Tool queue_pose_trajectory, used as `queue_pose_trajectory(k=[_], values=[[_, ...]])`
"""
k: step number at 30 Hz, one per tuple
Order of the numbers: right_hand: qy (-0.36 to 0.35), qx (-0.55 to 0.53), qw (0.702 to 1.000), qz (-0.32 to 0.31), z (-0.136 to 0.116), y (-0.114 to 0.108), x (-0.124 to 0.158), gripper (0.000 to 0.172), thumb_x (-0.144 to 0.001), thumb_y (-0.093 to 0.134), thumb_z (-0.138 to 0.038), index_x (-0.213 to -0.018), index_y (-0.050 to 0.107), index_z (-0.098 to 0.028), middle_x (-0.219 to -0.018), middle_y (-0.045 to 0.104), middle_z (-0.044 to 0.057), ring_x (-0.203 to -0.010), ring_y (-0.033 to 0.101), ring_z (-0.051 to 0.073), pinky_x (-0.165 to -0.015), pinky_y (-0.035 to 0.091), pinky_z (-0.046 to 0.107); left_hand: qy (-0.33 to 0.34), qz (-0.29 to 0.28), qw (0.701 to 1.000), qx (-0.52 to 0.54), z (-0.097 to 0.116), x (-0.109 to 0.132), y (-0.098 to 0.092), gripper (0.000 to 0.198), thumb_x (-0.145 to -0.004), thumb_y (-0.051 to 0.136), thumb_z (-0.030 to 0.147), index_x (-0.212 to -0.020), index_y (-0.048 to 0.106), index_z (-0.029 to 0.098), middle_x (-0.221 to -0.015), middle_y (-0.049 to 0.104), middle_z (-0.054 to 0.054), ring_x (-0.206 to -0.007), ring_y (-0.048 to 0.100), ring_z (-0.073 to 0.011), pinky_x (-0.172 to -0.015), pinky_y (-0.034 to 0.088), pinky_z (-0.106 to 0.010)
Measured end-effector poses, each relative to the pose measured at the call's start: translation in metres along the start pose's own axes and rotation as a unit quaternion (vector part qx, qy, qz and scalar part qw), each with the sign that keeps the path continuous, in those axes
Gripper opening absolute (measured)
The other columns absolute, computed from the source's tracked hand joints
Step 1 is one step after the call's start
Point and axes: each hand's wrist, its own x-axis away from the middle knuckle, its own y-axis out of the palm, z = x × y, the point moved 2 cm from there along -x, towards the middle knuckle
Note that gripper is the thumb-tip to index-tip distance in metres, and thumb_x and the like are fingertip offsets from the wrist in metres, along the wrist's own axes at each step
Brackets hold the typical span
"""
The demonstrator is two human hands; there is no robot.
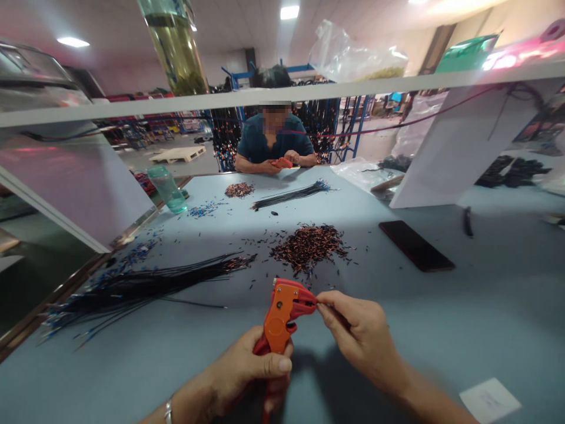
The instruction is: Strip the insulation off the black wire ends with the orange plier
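Observation:
My left hand [251, 362] is wrapped round the handles of an orange and red wire stripper [279, 324], its jaws pointing right. At the jaw tip, the thumb and fingertips of my right hand [364, 330] are pinched together. What they hold, if anything, is too small to make out. Just beyond the tool lies a pile of short black and copper-coloured wire scraps [311, 247]. A bundle of long black wires [154, 285] is spread to the left, with blue bits at its far-left ends.
A phone [416, 245] lies to the right, a white paper [489, 401] at front right. Across the table [375, 365], a co-worker [276, 138] holds a red-orange tool, near another wire bundle [291, 195]. A green bottle [168, 188] stands left; a shelf [247, 97] spans above.

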Motion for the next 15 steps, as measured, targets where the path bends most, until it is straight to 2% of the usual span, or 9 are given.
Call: queue_pose_trajectory(k=[9,15], values=[[-0.019,0.03,0.999,0.007,-0.0026,0.0023,0.0031,0.025,-0.096,0.042,-0.02,-0.085,0.065,-0.018,-0.055,0.057,-0.002,-0.045,0.05,0.01,-0.049,0.036,0.022,0.01,0.009,1.0,-0.011,-0.0011,0.0,0.0016,0.042,-0.067,0.079,0.043,-0.067,0.046,0.017,-0.043,0.044,0.008,-0.033,0.041,-0.005,-0.036,0.034,-0.017],[-0.032,0.025,0.999,0.018,-0.0019,0.0028,0.0048,0.026,-0.096,0.042,-0.021,-0.086,0.066,-0.019,-0.06,0.065,0.0,-0.049,0.056,0.012,-0.051,0.041,0.024,-0.001,0.019,1.0,0.001,-0.0035,0.0011,0.0007,0.044,-0.065,0.081,0.044,-0.07,0.045,0.018,-0.043,0.041,0.01,-0.031,0.036,-0.0034,-0.033,0.031,-0.016]])
